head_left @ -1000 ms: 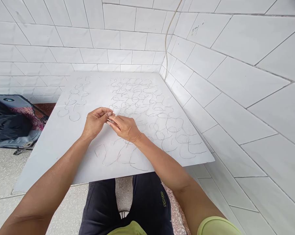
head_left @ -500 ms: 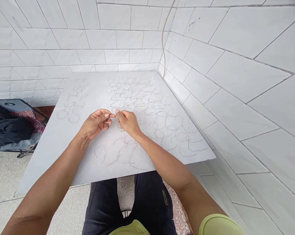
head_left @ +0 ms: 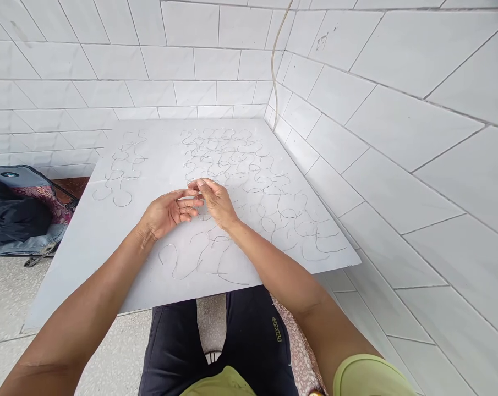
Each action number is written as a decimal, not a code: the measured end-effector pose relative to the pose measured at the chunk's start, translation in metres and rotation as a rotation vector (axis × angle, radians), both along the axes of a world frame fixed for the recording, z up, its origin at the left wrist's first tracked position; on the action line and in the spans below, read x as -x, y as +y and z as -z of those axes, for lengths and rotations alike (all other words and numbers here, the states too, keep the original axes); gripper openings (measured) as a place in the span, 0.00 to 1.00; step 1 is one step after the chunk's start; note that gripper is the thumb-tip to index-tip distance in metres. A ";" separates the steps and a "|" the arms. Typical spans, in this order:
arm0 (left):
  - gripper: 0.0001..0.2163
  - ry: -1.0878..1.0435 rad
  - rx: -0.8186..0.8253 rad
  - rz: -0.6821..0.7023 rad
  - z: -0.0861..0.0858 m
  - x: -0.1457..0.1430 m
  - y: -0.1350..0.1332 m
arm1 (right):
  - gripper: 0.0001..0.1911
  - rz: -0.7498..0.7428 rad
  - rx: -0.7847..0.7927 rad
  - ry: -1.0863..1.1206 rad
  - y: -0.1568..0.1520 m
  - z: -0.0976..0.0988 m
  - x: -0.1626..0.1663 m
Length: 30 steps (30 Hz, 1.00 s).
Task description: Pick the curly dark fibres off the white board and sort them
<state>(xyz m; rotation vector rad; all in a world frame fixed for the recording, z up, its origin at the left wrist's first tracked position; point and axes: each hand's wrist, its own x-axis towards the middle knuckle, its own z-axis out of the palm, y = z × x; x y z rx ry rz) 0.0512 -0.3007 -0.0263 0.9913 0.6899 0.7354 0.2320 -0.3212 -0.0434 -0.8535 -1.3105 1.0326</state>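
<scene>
My right hand (head_left: 218, 204) is closed in a pinch above the middle of the white board (head_left: 87, 253). A thin curved wire (head_left: 196, 201) hangs at its fingertips, mostly hidden by the fingers. My left hand (head_left: 168, 213) is open, palm turned inward, with its fingers stretched towards the right hand. Its fingertips meet or nearly meet the right fingers; exact contact cannot be made out. Many bent wires lie around the hands: a dense group (head_left: 232, 148) behind and to the right, and several loose wires (head_left: 222, 258) in front.
A smaller group of curled wires (head_left: 122, 198) lies at the board's left. White tiled walls (head_left: 397, 110) border the board behind and at right. A pale cable (head_left: 274, 71) runs down the corner. At left stands a chair with dark cloth (head_left: 17, 212) on it.
The left fingers have opened and straightened, and the wire loop that was in them now shows at the right hand's fingertips. The view has shifted slightly.
</scene>
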 end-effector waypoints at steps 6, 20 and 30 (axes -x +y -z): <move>0.24 0.011 -0.067 -0.058 -0.003 -0.002 -0.004 | 0.23 0.115 -0.093 -0.157 0.001 0.002 -0.002; 0.10 0.086 -0.218 -0.039 -0.001 -0.011 -0.014 | 0.18 -0.093 0.021 -0.072 0.002 -0.011 -0.015; 0.12 0.136 -0.232 -0.070 -0.003 -0.007 -0.013 | 0.15 -0.160 -0.027 -0.111 0.004 -0.018 -0.030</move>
